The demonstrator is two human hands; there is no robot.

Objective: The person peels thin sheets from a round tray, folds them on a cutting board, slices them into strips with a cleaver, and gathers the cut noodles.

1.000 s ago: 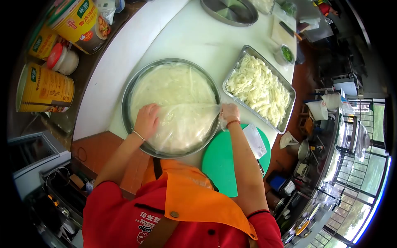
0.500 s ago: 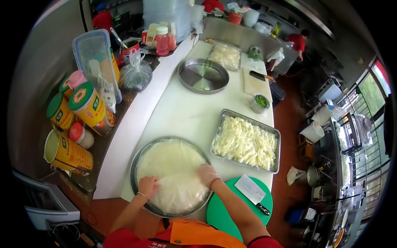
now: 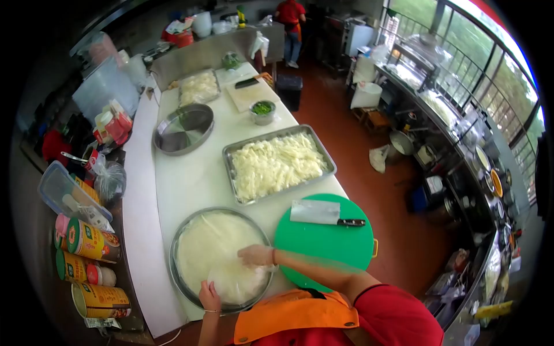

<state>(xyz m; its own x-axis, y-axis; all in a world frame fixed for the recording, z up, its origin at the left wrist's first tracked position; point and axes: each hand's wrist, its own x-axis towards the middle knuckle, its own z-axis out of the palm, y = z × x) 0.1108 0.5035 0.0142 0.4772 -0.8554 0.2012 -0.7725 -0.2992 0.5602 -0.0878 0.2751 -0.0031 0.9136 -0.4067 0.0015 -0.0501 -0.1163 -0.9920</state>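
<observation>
Left hand (image 3: 210, 296) and right hand (image 3: 255, 255), grips impossible to tell, were at clear plastic film (image 3: 235, 284) over a pale round mass (image 3: 203, 242) in a round grey metal pan (image 3: 173, 266), the film seemingly light, limp, clingy, best taken by its edge.

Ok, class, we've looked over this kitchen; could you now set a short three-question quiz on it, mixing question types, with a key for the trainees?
1. True or false: the broad-bladed steel cleaver with a black handle lies on the flat round green board.

2. What fills the rectangular silver metal tray?
A) chopped greens
B) pale cut strips
C) yellow tins

3. Left hand or right hand: which is closer to the near rim of the round silver metal pan with pale contents?

Key:
1. True
2. B
3. Left hand
</observation>
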